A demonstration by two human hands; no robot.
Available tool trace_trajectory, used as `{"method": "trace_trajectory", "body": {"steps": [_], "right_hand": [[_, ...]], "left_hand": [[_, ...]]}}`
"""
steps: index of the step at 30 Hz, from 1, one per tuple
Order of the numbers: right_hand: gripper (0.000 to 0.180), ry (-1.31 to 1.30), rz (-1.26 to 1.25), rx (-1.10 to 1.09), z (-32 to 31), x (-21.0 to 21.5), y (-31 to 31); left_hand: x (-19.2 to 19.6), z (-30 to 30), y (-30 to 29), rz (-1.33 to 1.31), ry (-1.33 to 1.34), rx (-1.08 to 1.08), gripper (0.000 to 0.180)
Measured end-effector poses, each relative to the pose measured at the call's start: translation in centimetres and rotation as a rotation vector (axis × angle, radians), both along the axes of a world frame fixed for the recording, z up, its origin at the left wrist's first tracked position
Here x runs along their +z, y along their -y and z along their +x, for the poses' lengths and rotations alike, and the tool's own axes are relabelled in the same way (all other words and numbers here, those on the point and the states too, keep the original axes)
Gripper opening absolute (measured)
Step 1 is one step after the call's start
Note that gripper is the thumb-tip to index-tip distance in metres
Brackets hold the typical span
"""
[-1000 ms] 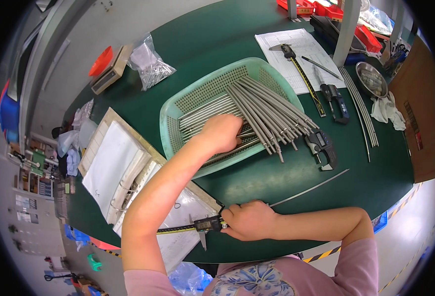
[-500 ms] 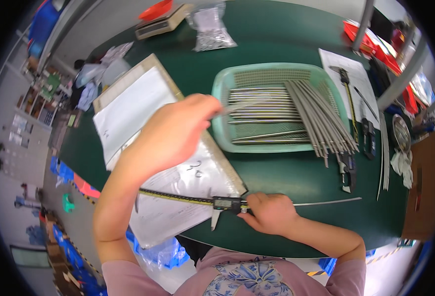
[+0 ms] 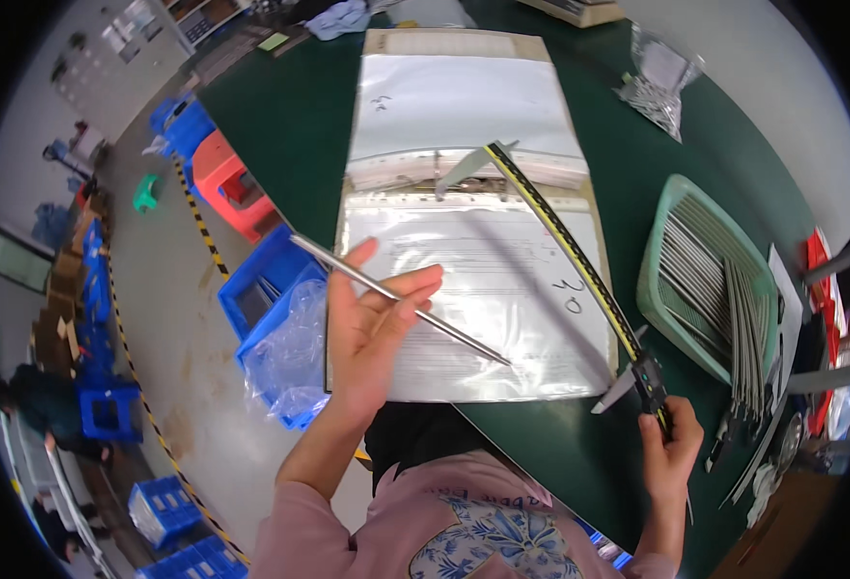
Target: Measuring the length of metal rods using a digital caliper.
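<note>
A slim metal rod (image 3: 454,332) slants across my left hand (image 3: 372,333), held between thumb and fingers above the open ring binder (image 3: 502,299). One rod end points to the upper left, the other down toward the sheets. In my right hand (image 3: 674,446), near the table's front edge, is a digital caliper (image 3: 589,275). Its long dark beam with a yellow edge reaches up over the binder, and the outer jaws near my fingers look apart, with nothing between them. A green plastic basket (image 3: 649,261) to the right holds several metal rods (image 3: 695,251), some lying crosswise over its rim.
A clear bag of small metal parts (image 3: 658,82) lies at the back right. Metal table posts (image 3: 830,376) stand at the far right. Left of the table edge are blue bins (image 3: 237,289), a red stool (image 3: 222,179) and clear plastic film (image 3: 290,352). A person (image 3: 54,415) is in the distance.
My view has swung left. My left hand has come away from the basket to above the binder with the rod. The caliper, earlier lying crosswise, now points up and away.
</note>
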State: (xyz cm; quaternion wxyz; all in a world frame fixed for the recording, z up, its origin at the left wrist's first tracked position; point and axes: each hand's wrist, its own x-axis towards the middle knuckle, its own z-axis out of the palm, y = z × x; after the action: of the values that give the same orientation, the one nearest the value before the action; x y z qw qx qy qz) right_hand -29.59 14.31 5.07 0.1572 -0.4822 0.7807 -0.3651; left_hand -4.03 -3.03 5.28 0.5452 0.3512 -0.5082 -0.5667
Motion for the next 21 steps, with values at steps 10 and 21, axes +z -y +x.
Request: {"method": "trace_trajectory", "body": {"steps": [10,21], "right_hand": [[0.016,-0.022,0.030,0.057,1.4,0.1,-0.3],[0.028,-0.201,-0.030,0.205,-0.1,0.0,0.4]], "left_hand": [[-1.4,5.2,0.9,0.254,-0.163,0.070,0.048],[-2.7,2.6,-2.2,0.491,-0.422,-0.065,0.039]]}}
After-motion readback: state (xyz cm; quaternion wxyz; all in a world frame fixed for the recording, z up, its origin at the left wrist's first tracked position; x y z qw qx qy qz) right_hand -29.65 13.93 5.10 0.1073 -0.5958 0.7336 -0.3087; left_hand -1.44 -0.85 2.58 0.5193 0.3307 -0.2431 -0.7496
